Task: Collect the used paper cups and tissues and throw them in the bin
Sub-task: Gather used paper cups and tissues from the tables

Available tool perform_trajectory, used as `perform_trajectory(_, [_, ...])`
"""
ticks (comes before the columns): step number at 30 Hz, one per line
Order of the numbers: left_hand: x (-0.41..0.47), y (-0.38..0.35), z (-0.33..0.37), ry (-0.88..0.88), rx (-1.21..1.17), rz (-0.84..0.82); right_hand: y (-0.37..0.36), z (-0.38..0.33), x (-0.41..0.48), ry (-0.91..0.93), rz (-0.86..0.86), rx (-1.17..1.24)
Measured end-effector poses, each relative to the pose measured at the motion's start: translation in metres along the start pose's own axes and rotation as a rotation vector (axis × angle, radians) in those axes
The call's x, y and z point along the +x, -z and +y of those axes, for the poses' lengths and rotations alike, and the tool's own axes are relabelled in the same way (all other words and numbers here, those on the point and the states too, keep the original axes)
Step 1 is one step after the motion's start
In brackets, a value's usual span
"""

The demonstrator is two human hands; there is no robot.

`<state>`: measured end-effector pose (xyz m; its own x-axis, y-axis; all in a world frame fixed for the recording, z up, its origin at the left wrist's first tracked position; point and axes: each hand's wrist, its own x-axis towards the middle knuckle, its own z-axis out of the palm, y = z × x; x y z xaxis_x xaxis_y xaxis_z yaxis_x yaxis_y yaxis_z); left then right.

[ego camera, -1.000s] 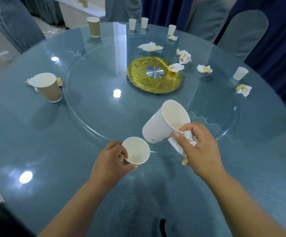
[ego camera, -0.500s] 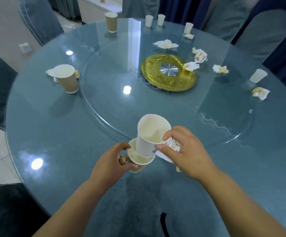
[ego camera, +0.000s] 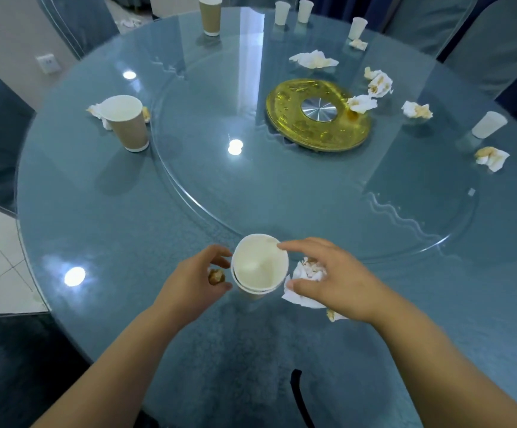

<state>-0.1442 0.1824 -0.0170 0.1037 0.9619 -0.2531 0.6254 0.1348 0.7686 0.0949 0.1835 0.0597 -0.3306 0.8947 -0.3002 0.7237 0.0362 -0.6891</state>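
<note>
Paper cups (ego camera: 259,267), two nested white ones, sit at 6 o'clock on the glass counter (ego camera: 158,230), between both hands. Left hand (ego camera: 193,285) curls round the stack's 9 o'clock side, a small brown scrap (ego camera: 216,276) tucked in its fingers; whether they grip the wall, cannot tell. Right hand (ego camera: 334,278) has its forefinger on the rim at 2 o'clock, other fingers pressing a crumpled tissue (ego camera: 305,284) against the palm. Step looks like stacking cups, early in the collecting. Lots left: brown cup (ego camera: 127,123) at 10 o'clock, white cup (ego camera: 489,125) and stained tissue (ego camera: 492,158) at 3 o'clock, more cups around 12. No bin in view. Next move probably needs the tissue stuffed into the top cup, freeing a hand for the brown cup.
</note>
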Motion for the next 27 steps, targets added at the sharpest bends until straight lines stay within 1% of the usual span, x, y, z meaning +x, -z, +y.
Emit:
perform_trajectory(3, [0.009,0.014,-0.004,0.041,0.048,0.074,0.013,-0.005,0.009,-0.045,0.077,0.113])
perform_trajectory(6, [0.026,0.034,-0.003,0.103,0.016,0.191,0.025,-0.011,0.027,-0.085,0.220,0.243])
perform_trajectory(9, [0.055,0.061,0.000,0.133,-0.015,0.360,0.030,-0.026,0.058,-0.091,0.312,0.230])
perform_trajectory(12, [0.093,0.092,0.004,0.142,-0.034,0.505,0.028,-0.047,0.094,-0.100,0.307,0.236])
perform_trajectory(15, [0.132,0.120,0.004,0.158,-0.043,0.563,0.025,-0.064,0.130,-0.105,0.283,0.197])
perform_trajectory(19, [0.177,0.157,-0.004,0.165,0.101,0.647,0.024,-0.076,0.167,-0.104,0.244,0.193])
perform_trajectory(22, [0.202,0.178,-0.013,0.187,0.178,0.632,0.024,-0.073,0.186,-0.096,0.237,0.177])
perform_trajectory(27, [0.236,0.188,-0.033,0.277,0.370,0.444,0.020,-0.056,0.202,-0.114,0.226,0.135])
